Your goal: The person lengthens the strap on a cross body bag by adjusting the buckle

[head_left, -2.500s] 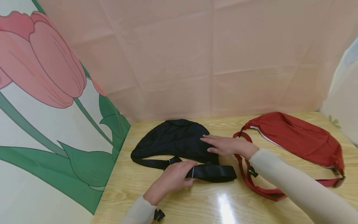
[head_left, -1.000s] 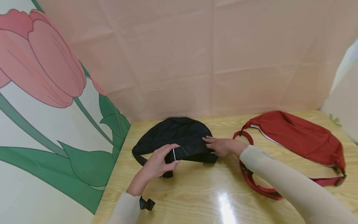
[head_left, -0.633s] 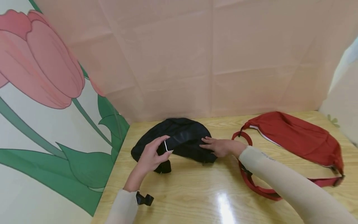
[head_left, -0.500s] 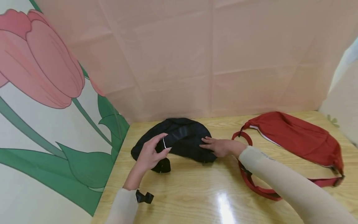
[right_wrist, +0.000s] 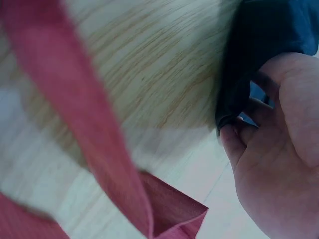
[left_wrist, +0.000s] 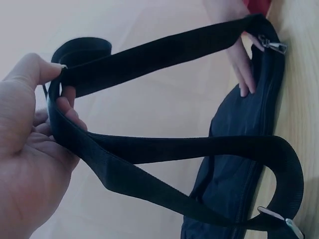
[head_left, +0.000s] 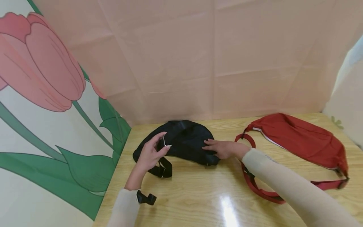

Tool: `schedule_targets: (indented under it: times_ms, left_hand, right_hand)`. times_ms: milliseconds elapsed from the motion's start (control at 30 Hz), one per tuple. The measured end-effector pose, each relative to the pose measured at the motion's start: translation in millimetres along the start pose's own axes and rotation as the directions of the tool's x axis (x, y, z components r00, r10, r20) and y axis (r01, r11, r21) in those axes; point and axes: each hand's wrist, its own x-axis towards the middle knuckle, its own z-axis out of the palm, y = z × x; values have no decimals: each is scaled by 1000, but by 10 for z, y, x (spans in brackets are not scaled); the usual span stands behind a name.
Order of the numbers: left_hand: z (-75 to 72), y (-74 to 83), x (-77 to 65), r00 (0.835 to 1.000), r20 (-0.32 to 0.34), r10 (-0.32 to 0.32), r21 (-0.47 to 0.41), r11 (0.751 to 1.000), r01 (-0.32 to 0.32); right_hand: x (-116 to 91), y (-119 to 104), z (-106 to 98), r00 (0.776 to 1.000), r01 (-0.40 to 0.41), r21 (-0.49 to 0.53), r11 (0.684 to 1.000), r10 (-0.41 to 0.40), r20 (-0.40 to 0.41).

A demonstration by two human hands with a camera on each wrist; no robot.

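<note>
A black waist bag (head_left: 190,140) lies at the back of the table. My left hand (head_left: 150,154) pinches its black strap (left_wrist: 164,56) between thumb and fingers at a pale-edged slider, holding it raised off the table. In the left wrist view, the strap loops down to a metal ring (left_wrist: 271,214) near the bag's zipper. My right hand (head_left: 222,148) rests on the bag's right end with fingers spread over the fabric. Its fingertips are partly hidden by the bag's edge in the right wrist view.
A red waist bag (head_left: 300,140) lies to the right, its red strap (right_wrist: 94,124) looped beneath my right forearm. A pinkish cloth (head_left: 175,63) hangs behind the wooden table (head_left: 193,195). A tulip-printed panel (head_left: 37,126) stands at the left.
My left hand has lifted the black strap and drawn it leftward and up, over the bag. My right hand has shifted slightly and stays on the bag's right end.
</note>
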Motion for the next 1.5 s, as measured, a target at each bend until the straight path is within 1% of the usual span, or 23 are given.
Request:
schedule_targets:
  times_ms: [133, 233, 267, 367, 467, 567, 633, 667, 767, 867, 933, 1000, 1100, 1167, 1233, 1333, 1500]
  left_hand:
    - [53, -30, -19, 997, 11, -79, -36, 996, 80]
    - [103, -49, -40, 992, 5, -128, -38, 991, 128]
    - [117, -54, -45, 991, 2, -137, -48, 989, 137]
    - [151, -57, -55, 988, -5, -155, -66, 986, 154]
    - [166, -54, -57, 987, -1, -162, -77, 984, 161]
    - [173, -60, -62, 986, 7, -169, -76, 983, 169]
    - [176, -67, -66, 984, 21, -175, -79, 981, 176]
    - [177, -70, -67, 984, 31, -177, -84, 980, 179]
    - [174, -78, -70, 981, 61, -184, -86, 978, 189]
    - [154, -80, -80, 980, 91, -177, -66, 981, 183]
    - [131, -90, -93, 980, 113, -162, -38, 985, 167]
    - [104, -109, -110, 982, 131, -138, -3, 990, 140]
    - [64, -145, -129, 980, 158, -123, 52, 992, 116]
    - [38, -154, -141, 976, 174, -128, 81, 990, 115]
    - [14, -156, -147, 971, 195, -135, 105, 988, 117]
    - [-10, -152, -144, 967, 225, -124, 140, 986, 93]
    - [-26, -180, -131, 961, 271, -56, 177, 984, 8]
  right_hand:
    - [-8, -11, -7, 996, 25, -8, 1000, -26, -82]
    - [-43, -85, -19, 981, 75, -15, 997, -77, -179]
    - [-60, -124, -18, 972, 98, -11, 995, -98, -215]
    - [-112, -270, 2, 938, 178, 52, 983, -154, -310]
    - [-142, -426, 55, 905, 260, 152, 954, -186, -382]
    - [-144, -573, 120, 887, 308, 249, 918, -182, -425]
    - [-135, -657, 162, 879, 311, 278, 909, -164, -449]
    - [-130, -695, 179, 876, 305, 291, 907, -148, -458]
    - [-116, -770, 231, 863, 266, 259, 928, -110, -493]
    - [-114, -794, 263, 849, 225, 217, 950, -82, -523]
    - [-131, -792, 264, 839, 205, 204, 957, -64, -541]
    - [-154, -784, 248, 823, 209, 204, 956, -60, -565]
    - [-194, -755, 206, 796, 232, 208, 950, -62, -602]
    - [-214, -740, 174, 777, 255, 202, 946, -76, -625]
    - [-232, -730, 145, 764, 269, 195, 943, -86, -639]
    - [-257, -730, 106, 754, 275, 195, 942, -85, -651]
    - [-267, -702, 79, 741, 269, 171, 948, -91, -665]
